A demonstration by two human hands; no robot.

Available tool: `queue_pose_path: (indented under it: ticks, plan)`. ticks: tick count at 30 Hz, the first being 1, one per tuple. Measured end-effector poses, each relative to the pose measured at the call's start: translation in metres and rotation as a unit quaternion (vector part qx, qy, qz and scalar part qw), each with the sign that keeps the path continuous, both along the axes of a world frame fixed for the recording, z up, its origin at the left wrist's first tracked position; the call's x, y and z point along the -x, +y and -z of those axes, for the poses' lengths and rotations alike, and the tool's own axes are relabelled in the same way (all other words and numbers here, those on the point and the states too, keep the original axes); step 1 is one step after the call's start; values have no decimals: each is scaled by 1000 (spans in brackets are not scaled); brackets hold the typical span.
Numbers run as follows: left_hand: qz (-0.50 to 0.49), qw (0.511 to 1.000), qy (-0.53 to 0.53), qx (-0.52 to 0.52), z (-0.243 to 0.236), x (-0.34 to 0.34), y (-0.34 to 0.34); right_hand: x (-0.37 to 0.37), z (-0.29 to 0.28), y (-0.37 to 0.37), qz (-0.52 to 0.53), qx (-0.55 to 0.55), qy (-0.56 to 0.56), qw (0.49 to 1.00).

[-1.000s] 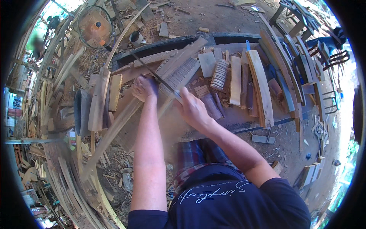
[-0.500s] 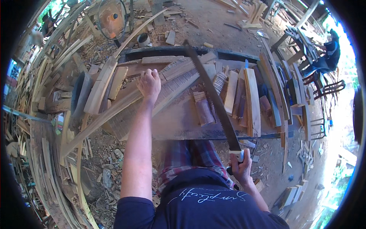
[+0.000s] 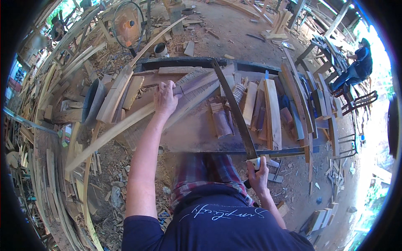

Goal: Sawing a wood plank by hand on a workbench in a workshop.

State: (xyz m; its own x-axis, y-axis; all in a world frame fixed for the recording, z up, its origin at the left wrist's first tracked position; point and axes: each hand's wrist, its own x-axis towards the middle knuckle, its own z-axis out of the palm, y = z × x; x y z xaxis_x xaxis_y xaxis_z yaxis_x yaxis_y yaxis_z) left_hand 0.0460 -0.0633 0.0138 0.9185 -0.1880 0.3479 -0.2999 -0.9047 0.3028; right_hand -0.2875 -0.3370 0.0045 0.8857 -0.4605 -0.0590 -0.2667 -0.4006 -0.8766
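Note:
My left hand (image 3: 166,100) is closed around a long, narrow wooden strip (image 3: 121,130). The strip slants across the bench, its near left end sticking out past the edge and its far part lying over a wider rough-barked board (image 3: 190,102). In my right hand (image 3: 258,175), near my right hip, is a handsaw (image 3: 238,115) gripped by its pale handle. Its dark blade points away from me, teeth to the left. The blade's tip passes over the far end of the strip; whether they touch I cannot tell.
Short wood blocks (image 3: 222,121) and several upright-lying slats (image 3: 273,115) cover the bench's right half. Left of the bench stand stacked long boards (image 3: 54,184). A fan (image 3: 129,25) is beyond the far left corner. Another person (image 3: 360,62) sits at the far right.
The saw and my right hand have shifted slightly left and nearer the body. My left hand has changed its hold on the strip, knuckles turned more to the right. The view has tilted a little.

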Motion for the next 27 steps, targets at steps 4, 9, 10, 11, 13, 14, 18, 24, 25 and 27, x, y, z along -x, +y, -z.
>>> queue_pose_path:
  ticks: [4,9,10,11,13,14,18,24,25,27]
  plan:
    - [27,998,-60,-19,9,14,-4,8,3,-9,-2,74,0,997]
    - [17,993,-118,7,13,13,-1,10,9,-14,-21,86,-38,995]
    - [26,995,-89,32,12,8,3,8,10,-13,-32,66,-55,996]
    - [33,996,-65,55,11,4,6,5,9,-13,-19,72,-47,996]
    - [38,995,-27,84,11,-3,13,-2,6,-10,-26,68,-59,996]
    - [45,993,8,112,12,-5,15,-7,2,-8,-24,61,-52,996]
    - [47,988,-44,140,20,-10,16,-29,-14,4,-39,95,-49,993]
    - [-166,985,11,50,29,-22,-6,-67,-26,40,-98,60,-78,990]
    - [-187,981,-7,40,30,-26,-9,-75,-28,48,-107,71,-75,989]
    - [-208,978,-24,27,33,-34,-12,-92,-28,64,-126,77,-93,985]
